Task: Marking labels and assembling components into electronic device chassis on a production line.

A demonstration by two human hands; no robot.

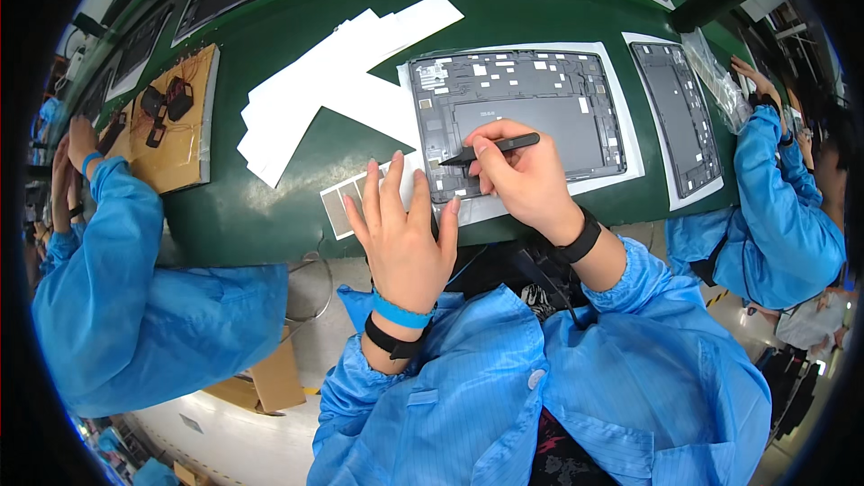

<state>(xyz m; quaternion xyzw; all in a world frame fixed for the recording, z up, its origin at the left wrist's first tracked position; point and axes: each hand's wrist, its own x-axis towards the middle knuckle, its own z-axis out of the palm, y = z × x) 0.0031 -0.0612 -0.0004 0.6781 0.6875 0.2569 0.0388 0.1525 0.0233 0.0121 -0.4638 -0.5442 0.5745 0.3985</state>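
- Tool (517, 141), black and pointed: best steered lightly, tip low near the left edge of the tablet housing (540, 108), which lies on a white sheet (628, 130) on the green surface (261, 229).
- Right hand (526, 178): pinching it, wrist angled leftward.
- Left hand (402, 243): palm down, fingers spread.
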